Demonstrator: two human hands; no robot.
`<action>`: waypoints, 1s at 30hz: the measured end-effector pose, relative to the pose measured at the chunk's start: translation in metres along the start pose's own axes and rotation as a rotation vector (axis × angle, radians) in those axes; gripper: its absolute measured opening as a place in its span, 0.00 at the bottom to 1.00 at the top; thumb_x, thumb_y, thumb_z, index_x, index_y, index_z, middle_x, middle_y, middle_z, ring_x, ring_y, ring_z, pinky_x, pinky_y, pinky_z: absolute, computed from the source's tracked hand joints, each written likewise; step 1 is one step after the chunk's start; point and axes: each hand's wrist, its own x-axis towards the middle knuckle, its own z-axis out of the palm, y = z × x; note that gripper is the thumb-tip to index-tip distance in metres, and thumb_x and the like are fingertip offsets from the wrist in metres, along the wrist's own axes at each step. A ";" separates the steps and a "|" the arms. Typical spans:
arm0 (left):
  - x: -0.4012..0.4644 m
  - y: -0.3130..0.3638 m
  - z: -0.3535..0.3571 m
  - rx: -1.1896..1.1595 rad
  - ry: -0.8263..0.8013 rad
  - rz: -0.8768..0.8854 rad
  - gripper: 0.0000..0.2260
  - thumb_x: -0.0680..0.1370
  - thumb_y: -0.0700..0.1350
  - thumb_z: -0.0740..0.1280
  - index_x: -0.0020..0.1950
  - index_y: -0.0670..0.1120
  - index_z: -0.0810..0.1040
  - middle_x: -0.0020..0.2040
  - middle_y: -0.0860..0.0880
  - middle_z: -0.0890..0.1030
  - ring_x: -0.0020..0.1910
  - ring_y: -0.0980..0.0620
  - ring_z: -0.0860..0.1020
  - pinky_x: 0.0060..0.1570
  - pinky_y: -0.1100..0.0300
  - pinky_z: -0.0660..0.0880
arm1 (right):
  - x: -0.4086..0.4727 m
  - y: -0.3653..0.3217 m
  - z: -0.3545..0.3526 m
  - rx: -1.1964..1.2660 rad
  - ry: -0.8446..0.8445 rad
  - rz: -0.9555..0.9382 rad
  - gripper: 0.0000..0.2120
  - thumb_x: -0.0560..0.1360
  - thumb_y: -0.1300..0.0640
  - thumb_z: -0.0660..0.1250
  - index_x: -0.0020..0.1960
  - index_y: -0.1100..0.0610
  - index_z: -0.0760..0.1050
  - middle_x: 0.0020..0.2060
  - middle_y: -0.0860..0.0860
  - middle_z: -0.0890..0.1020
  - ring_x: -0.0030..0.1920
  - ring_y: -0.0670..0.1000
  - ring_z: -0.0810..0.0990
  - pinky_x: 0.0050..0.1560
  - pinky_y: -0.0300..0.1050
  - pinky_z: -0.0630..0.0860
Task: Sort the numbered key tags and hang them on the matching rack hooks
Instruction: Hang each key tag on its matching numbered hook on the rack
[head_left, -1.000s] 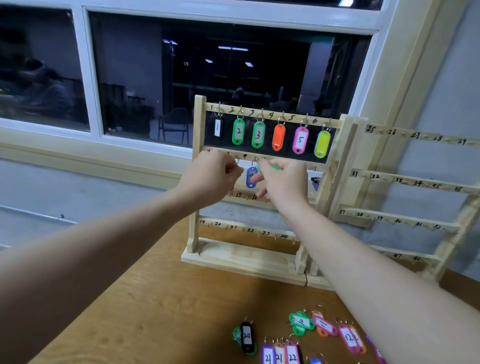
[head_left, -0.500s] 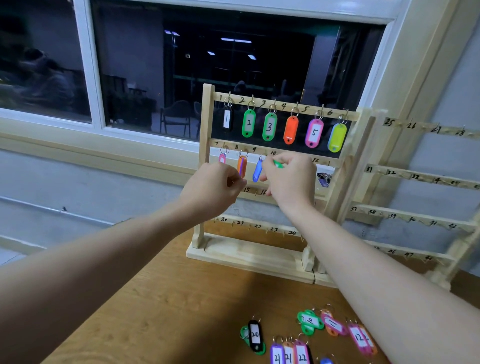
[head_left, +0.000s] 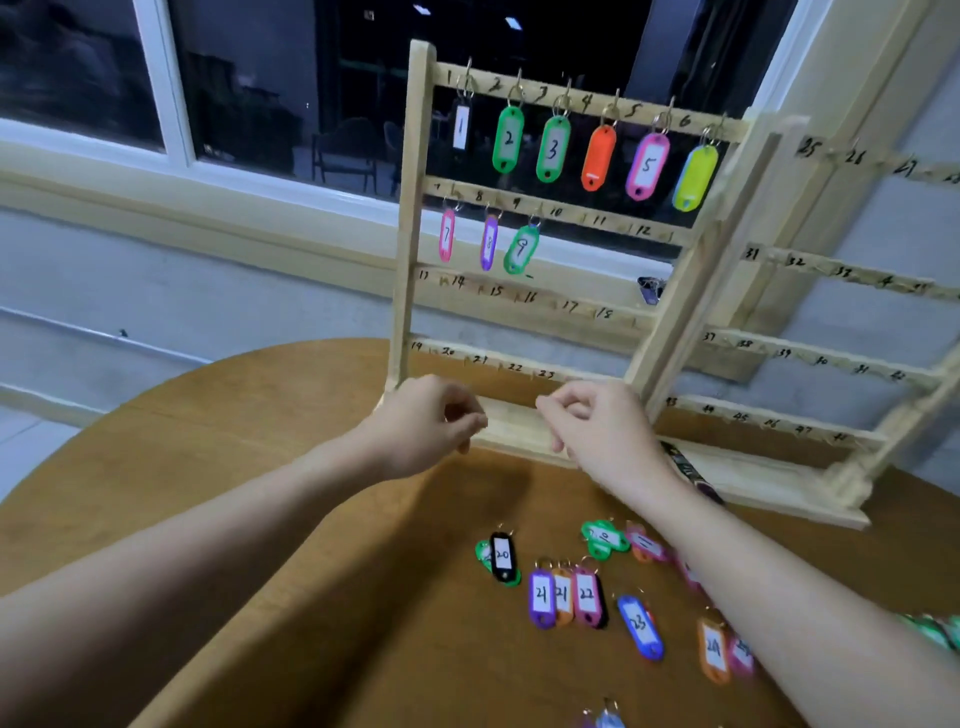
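With tag 9 (head_left: 521, 249) hanging on the rack (head_left: 410, 218) and both our left hand (head_left: 423, 423) and right hand (head_left: 597, 421) loosely curled, holding nothing, we should pinch the green tag 10 (head_left: 602, 538) by its ring, label facing us.

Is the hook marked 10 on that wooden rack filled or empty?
Empty. On the wooden rack, nothing hangs under the hook marked 10; the green tag numbered 9 is the last one hung in that row.
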 end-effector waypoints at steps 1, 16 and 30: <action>-0.005 -0.005 0.008 -0.012 -0.035 -0.007 0.06 0.81 0.47 0.68 0.45 0.52 0.81 0.35 0.56 0.82 0.35 0.64 0.79 0.35 0.73 0.69 | -0.011 0.012 0.001 -0.059 -0.035 0.006 0.13 0.79 0.54 0.68 0.37 0.55 0.81 0.27 0.50 0.82 0.24 0.43 0.76 0.33 0.35 0.70; -0.031 -0.013 0.067 -0.171 -0.044 0.010 0.05 0.82 0.49 0.67 0.50 0.53 0.83 0.45 0.58 0.83 0.45 0.63 0.78 0.44 0.71 0.69 | -0.043 0.080 -0.024 -0.465 -0.157 0.160 0.06 0.77 0.51 0.72 0.52 0.50 0.81 0.39 0.46 0.79 0.41 0.46 0.76 0.42 0.43 0.74; -0.033 -0.015 0.073 -0.159 -0.082 0.044 0.05 0.82 0.49 0.67 0.50 0.55 0.82 0.45 0.60 0.83 0.45 0.64 0.78 0.44 0.71 0.70 | -0.045 0.083 -0.023 -0.443 -0.232 0.202 0.04 0.76 0.53 0.74 0.45 0.54 0.84 0.38 0.47 0.81 0.42 0.47 0.78 0.41 0.42 0.75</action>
